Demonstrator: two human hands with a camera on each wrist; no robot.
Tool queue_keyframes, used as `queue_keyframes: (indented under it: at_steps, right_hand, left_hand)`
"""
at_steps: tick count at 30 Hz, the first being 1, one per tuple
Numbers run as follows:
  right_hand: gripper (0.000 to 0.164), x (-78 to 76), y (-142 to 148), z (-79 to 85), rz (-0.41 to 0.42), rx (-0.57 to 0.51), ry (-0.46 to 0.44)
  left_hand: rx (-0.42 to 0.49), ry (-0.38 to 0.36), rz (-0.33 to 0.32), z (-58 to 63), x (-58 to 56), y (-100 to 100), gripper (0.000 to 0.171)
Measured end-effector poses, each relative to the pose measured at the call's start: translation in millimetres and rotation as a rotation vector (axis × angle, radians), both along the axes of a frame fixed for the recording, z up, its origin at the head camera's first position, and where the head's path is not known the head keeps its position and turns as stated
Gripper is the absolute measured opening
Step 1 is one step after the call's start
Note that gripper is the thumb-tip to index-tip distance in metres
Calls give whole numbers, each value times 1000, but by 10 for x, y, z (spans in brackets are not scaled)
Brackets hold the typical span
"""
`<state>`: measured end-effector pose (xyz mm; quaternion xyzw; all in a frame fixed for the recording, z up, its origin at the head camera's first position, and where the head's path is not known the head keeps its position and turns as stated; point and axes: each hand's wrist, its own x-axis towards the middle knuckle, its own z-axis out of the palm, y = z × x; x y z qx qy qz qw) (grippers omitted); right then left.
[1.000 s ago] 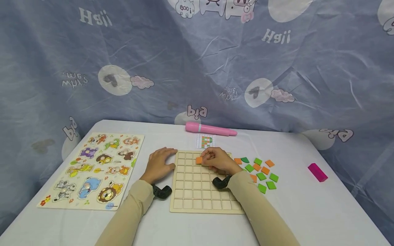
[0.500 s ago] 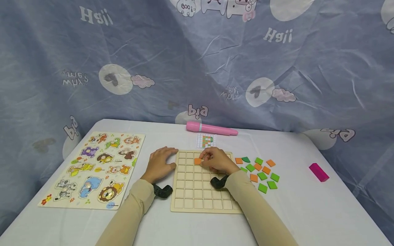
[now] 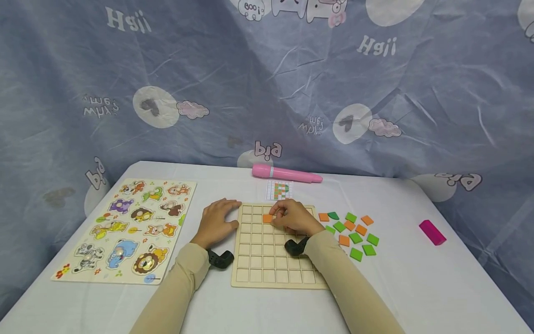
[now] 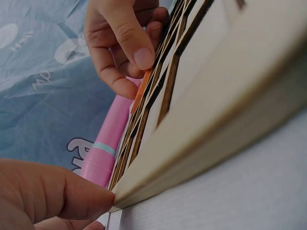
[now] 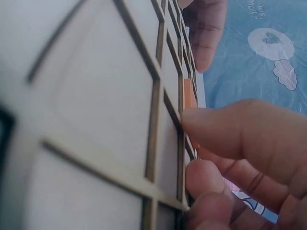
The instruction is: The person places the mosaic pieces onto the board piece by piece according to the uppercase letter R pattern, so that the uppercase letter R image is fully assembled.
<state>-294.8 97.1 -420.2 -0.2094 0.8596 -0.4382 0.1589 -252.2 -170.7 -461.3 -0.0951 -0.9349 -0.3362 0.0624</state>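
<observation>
A square orange tile (image 3: 267, 218) lies in or on a cell near the far edge of the wooden grid board (image 3: 255, 251). My right hand (image 3: 295, 218) pinches the tile between thumb and forefinger; the right wrist view shows the thumb (image 5: 220, 127) against the tile's near side. At the board's far left corner rests my left hand (image 3: 214, 225), fingers relaxed. In the left wrist view its thumb (image 4: 79, 199) touches the board's edge. Whether the tile sits fully down in its cell I cannot tell.
Several loose green tiles (image 3: 356, 254) and orange tiles (image 3: 344, 240) lie right of the board. Behind it are a pattern card (image 3: 279, 190) and a pink pen-shaped object (image 3: 288, 174). An animal puzzle (image 3: 100, 234) lies left, a magenta block (image 3: 432, 232) far right.
My right hand has shifted the orange tile slightly left, so it lines up with a grid cell. The left hand has stayed at the board's edge.
</observation>
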Motion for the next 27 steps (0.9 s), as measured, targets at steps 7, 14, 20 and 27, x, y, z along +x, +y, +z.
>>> queue_keyframes:
  at_steps: [7,14,20,27]
  right_hand:
    - [35,-18,99,31,46,-40,-42]
    - [39,7,254,69,118,-168,-95]
    - [42,81,445,116,117,-240,-165]
    - [45,204,665,167,93,-295,-193]
  left_hand:
    - [-15,-3,-4,11,-1,13,63]
    - [-14,-7,-1,3,10,4,64]
    - [-9,-6,-11,5,15,7,64]
    - [-18,-1,-10,23,24,2,63]
